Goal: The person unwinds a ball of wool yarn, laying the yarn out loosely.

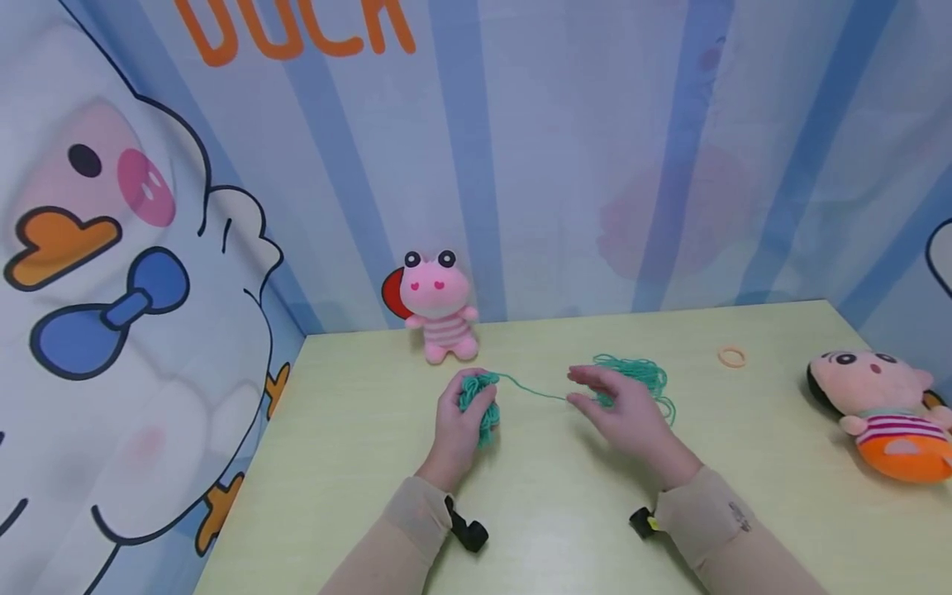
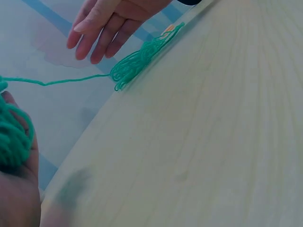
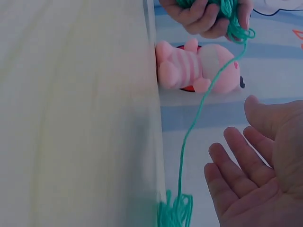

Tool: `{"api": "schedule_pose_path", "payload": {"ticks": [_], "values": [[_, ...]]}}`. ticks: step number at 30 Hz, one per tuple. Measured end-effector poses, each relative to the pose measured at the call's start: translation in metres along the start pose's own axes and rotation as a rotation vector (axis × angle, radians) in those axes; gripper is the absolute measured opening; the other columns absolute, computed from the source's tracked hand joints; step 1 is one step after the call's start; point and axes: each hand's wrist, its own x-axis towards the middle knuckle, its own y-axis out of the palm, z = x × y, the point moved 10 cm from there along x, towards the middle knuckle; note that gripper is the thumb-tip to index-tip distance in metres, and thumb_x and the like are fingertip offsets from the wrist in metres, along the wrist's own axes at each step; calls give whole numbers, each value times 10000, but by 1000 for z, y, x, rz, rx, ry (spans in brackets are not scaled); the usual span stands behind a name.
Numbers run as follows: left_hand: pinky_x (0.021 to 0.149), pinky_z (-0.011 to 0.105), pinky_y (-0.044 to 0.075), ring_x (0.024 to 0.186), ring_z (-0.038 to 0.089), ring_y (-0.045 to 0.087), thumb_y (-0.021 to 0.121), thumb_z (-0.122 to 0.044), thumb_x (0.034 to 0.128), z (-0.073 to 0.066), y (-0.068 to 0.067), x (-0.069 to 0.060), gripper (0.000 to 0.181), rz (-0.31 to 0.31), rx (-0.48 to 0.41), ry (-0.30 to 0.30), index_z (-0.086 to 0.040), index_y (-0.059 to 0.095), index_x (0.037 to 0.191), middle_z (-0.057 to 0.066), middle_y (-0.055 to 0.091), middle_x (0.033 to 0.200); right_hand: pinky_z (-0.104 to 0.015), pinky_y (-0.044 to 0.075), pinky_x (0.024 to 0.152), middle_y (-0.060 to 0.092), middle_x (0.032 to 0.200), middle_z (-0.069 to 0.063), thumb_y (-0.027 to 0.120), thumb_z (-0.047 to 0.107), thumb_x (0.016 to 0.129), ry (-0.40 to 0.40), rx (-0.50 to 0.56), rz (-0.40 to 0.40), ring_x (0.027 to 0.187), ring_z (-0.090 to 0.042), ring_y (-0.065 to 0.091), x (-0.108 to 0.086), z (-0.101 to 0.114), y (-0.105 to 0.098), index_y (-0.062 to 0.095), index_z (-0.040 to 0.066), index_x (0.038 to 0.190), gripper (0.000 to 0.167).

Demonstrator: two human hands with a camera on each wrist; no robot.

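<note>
- On the surface (image 1: 550,512), right of centre: a loose pile (image 1: 640,373) of green yarn, its strand (image 3: 181,163) running to a bundle (image 1: 474,387).
- Hands apart: left hand (image 1: 458,426) wrapped round the bundle; right hand (image 1: 626,419) beside the pile, fingers extended, gripping nothing.
- Probably mid-winding; next, the right hand would need to pinch the strand.
- Backdrop (image 1: 565,165): orange letters (image 1: 278,49), apparently "DUCK", tops cut off; sleeve mark (image 1: 740,516) unreadable.

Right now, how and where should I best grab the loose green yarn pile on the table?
I'd bring your right hand down from above and pinch across the yarn pile at its bunched middle: it lies low and elongated, with loops trailing loose. Avoid the strand running to the bundle in your left hand.
</note>
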Motion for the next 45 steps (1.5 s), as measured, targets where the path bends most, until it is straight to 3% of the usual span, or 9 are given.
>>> {"api": "schedule_pose_path", "payload": {"ticks": [9, 17, 22, 27, 31, 38, 45], "values": [[628, 248, 585, 688, 107, 604, 687, -192, 1088, 1, -2, 1, 183, -4, 25, -7, -123, 664, 1256, -36, 644, 898, -535, 591, 1139, 753, 1433, -99, 775, 250, 1050, -63, 15, 50, 1344, -339, 717, 20, 32, 51, 681, 91, 1473, 462], [633, 243, 578, 687, 103, 611, 694, -205, 1085, 2, 2, -1, 212, 21, 25, -6, -101, 656, 1266, -34, 656, 906, -478, 666, 996, 815, 1272, -116, 763, 193, 1053, -52, -15, -23, 1152, -301, 799, 25, 44, 62, 767, 55, 1340, 319], [634, 235, 576, 686, 95, 604, 709, -217, 1078, 5, 1, -2, 204, 18, 34, -5, -113, 666, 1249, -34, 657, 911, -441, 685, 902, 846, 1120, -64, 769, 168, 1045, -38, -42, -79, 1026, -238, 813, 22, 45, 58, 830, 95, 1199, 180], [688, 212, 541, 741, 87, 588, 708, -215, 1078, 1, -2, 1, 181, -5, 74, 27, -118, 691, 1229, -25, 684, 980, -414, 681, 871, 835, 1080, -33, 750, 176, 1061, -4, -32, -118, 985, -207, 806, 17, 41, 46, 822, 118, 1200, 167], [652, 194, 513, 734, 74, 580, 690, -181, 1082, -1, -5, 2, 149, -39, 70, 38, -102, 707, 1207, -19, 716, 1015, -377, 672, 851, 834, 1065, -37, 747, 174, 1064, 4, -23, -169, 959, -203, 807, 12, 37, 29, 815, 113, 1195, 160], [556, 227, 542, 604, 90, 577, 687, -204, 1089, 1, -6, 1, 193, -60, -15, -7, -58, 698, 1215, -26, 663, 822, -238, 632, 812, 834, 1047, -38, 763, 151, 1050, 26, -29, -222, 941, -200, 795, 2, 25, 5, 816, 101, 1166, 137], [568, 233, 541, 615, 132, 601, 689, -251, 1096, 2, -11, 1, 181, -122, 8, -22, -77, 708, 1145, -48, 634, 741, -169, 602, 804, 834, 1070, -76, 745, 136, 1060, 35, -38, -240, 941, -201, 781, -5, 15, -16, 813, 84, 1175, 144]]}}
